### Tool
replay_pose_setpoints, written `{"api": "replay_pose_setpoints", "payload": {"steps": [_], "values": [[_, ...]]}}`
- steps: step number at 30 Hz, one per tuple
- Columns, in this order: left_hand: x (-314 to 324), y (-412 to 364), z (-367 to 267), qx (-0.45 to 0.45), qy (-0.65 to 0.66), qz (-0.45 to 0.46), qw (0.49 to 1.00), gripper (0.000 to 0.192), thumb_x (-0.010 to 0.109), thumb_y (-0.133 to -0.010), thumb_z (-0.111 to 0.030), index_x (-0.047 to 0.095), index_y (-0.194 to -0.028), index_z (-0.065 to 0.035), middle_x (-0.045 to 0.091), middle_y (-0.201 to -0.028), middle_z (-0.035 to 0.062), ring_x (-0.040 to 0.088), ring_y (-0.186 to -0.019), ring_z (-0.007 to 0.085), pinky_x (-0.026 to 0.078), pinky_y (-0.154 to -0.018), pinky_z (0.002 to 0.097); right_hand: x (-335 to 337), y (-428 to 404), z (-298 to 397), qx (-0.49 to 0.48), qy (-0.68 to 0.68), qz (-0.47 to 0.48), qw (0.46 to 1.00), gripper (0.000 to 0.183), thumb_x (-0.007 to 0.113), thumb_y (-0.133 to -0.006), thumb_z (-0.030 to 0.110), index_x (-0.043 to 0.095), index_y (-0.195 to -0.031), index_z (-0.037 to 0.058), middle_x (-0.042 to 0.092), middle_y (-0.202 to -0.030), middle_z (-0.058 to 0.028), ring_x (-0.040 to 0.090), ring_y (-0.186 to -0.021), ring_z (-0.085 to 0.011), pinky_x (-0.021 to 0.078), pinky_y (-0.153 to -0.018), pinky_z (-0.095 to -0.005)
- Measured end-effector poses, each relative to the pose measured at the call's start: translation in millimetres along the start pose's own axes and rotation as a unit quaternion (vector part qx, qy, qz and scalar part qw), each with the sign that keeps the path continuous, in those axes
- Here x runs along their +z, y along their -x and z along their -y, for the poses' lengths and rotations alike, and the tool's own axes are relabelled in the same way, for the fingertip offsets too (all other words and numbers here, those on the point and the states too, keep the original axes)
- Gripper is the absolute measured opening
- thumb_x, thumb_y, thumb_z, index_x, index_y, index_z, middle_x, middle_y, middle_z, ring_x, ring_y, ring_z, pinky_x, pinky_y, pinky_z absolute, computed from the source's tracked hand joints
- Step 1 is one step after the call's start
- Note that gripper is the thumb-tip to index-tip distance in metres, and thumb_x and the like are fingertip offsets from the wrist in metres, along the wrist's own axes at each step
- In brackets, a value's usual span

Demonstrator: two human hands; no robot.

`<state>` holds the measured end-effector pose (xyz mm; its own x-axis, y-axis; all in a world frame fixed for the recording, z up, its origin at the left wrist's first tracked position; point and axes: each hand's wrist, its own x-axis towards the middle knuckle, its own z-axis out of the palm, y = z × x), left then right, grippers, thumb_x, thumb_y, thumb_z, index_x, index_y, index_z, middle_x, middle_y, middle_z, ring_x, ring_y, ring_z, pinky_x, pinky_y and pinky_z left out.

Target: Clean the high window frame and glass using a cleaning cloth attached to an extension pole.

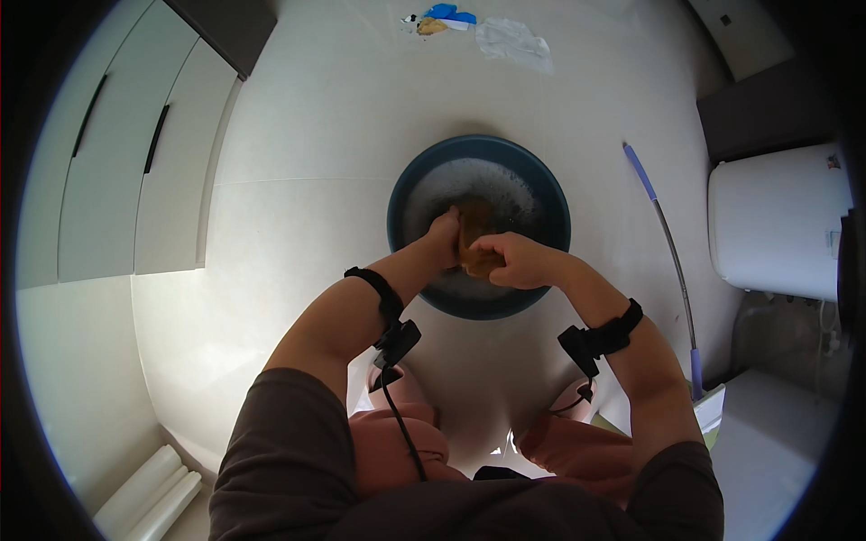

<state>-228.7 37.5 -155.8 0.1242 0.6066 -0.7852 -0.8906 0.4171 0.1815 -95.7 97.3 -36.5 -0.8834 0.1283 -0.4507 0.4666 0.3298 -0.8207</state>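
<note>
A dark teal round basin (559, 203) stands on the floor before me, with sudsy water (473, 174) in it. My left hand (444, 237) reaches in from the left and holds one side of a wet brown cloth (477, 215). From the right, my right hand (517, 260) grips the cloth's near end with curled fingers, close to the basin's near side. Part of the cloth lies in the water, and its lower part is hidden there. Strapped to each of my forearms is a small black device with a cable.
A long-handled tool with blue grips (676, 260) stands to the right, near a white water heater (778, 220). On the floor beyond the basin lie a crumpled clear plastic bag (514, 42) and blue and tan scraps (450, 13). White cabinets (111, 189) line the left.
</note>
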Motion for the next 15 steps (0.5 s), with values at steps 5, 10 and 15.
{"api": "replay_pose_setpoints", "payload": {"steps": [5,10,15], "values": [[11,0,-19,0.011,0.015,-0.038,0.999,0.043,0.029,-0.091,-0.036,0.046,-0.116,-0.0038,0.052,-0.112,0.0153,0.05,-0.104,0.0298,0.036,-0.093,0.044,2,24,14,0.07,0.025,0.164,0.984,0.042,0.052,-0.072,0.008,0.049,-0.113,0.0011,0.056,-0.103,-0.0146,0.053,-0.095,-0.0234,0.0414,-0.083,-0.0286],[41,31,-19,0.002,-0.107,0.045,0.993,0.049,0.033,-0.089,-0.046,0.047,-0.114,-0.0054,0.053,-0.11,0.0111,0.051,-0.1,0.0265,0.039,-0.088,0.041,-13,19,6,-0.009,0.138,0.037,0.99,0.037,0.048,-0.071,0.004,0.052,-0.108,0.002,0.058,-0.099,-0.0146,0.055,-0.09,-0.0275,0.0435,-0.079,-0.0321],[48,45,-18,0.006,-0.206,0.166,0.964,0.059,0.039,-0.082,-0.06,0.05,-0.109,-0.0072,0.055,-0.104,0.006,0.054,-0.093,0.0202,0.044,-0.08,0.0341,-39,-9,-20,-0.019,0.078,-0.216,0.973,0.028,0.049,-0.075,0.01,0.054,-0.101,0.0013,0.059,-0.094,-0.0179,0.056,-0.088,-0.0307,0.0431,-0.078,-0.0341]]}}
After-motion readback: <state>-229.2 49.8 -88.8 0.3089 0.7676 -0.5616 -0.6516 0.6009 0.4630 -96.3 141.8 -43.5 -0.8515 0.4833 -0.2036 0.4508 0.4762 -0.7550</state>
